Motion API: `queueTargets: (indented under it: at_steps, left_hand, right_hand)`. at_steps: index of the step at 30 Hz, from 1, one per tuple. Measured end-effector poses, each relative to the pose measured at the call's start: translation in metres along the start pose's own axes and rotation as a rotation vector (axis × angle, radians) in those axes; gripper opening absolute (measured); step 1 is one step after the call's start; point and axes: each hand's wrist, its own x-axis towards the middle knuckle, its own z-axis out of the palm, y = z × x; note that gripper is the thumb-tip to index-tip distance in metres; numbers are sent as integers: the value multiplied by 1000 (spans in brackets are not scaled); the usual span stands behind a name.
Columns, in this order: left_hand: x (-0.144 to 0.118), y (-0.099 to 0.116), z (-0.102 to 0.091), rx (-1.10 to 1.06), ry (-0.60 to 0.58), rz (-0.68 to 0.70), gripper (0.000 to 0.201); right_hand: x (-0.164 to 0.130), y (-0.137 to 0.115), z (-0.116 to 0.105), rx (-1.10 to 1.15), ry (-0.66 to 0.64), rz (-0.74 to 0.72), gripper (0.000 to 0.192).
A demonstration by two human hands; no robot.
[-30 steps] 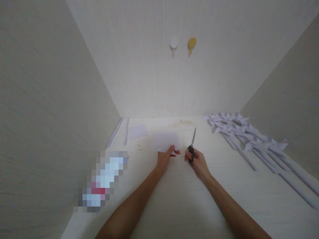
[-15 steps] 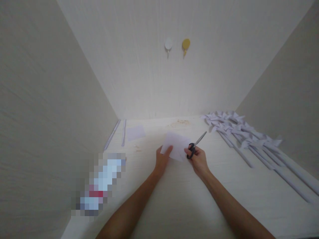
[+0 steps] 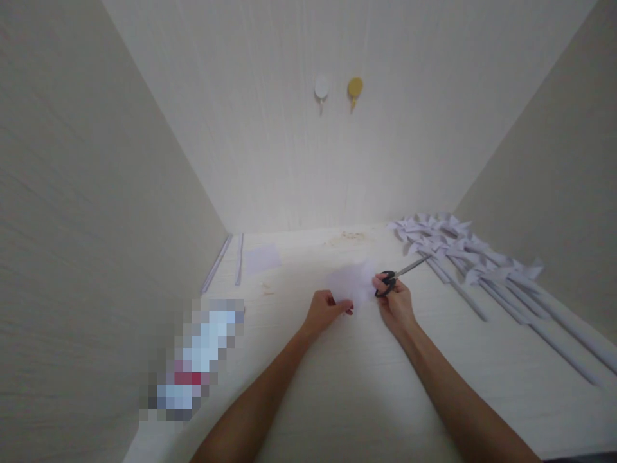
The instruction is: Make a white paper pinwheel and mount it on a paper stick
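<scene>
A pale sheet of paper [image 3: 351, 281], smeared by motion, is between my two hands above the white table. My left hand [image 3: 330, 312] pinches its lower edge, thumb and fingers closed together. In my right hand [image 3: 396, 301] is a pair of black-handled scissors [image 3: 407, 268], their blades together and pointing right, away from the paper. The fingers of that hand are curled around the handles and lie close to the sheet's right edge; whether they also touch it I cannot tell.
Several paper pinwheels [image 3: 463, 247] on rolled paper sticks lie at the right. To the left are a flat paper square [image 3: 261, 258], two thin paper strips [image 3: 240, 260] and a pixelated object [image 3: 202, 360]. Small scraps [image 3: 354, 237] lie at the back. Two hooks [image 3: 355, 87] hang on the wall.
My right hand has moved right with the scissors, whose blades now point more sideways. My left hand has shifted right and lower along the paper, which has turned and blurred.
</scene>
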Motion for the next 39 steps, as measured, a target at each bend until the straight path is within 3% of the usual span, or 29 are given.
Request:
queueTargets:
  at_steps: [5,10,13,15,18,22,24,28,32,35,39]
  left_hand:
    - [0,2,-3,-74,-51,25,11]
    - [6,-5,-9,-463,-9,-52,23]
    - [9,-12,-13,-564,35,-69,34]
    - [10,-13,-15,-522,28,-81,36]
    - [6,-10,-18,-372,-73,-44,37]
    - [3,-7,-18,-271,-158,-42,44]
    - [5,-8,-15,-303,-85,-72,43]
    - [10,-11,-6,-408,216,-27,39]
    - [11,-11,1,-460,481,30,43]
    - [8,-10,4,-425,542,49,44]
    - [4,-4,5,-364,534,59,39]
  right_hand:
    - [-1,-1,0,-5,-55,21,19]
    - [-2,-1,-2,-34,-120,48,18]
    - [-1,0,-4,-67,-170,66,19]
    - [0,0,-5,-98,-208,83,19]
    - [-1,0,-5,-142,-237,84,19]
    - [-2,-2,-3,-142,-206,56,19]
    - [-2,-2,-1,-132,-178,41,18]
    - [-6,0,2,-119,-118,1,19]
    - [-21,7,11,-245,-177,-17,18]
    - [-33,12,19,-364,-253,-4,18]
    - [-40,12,24,-449,-332,-8,19]
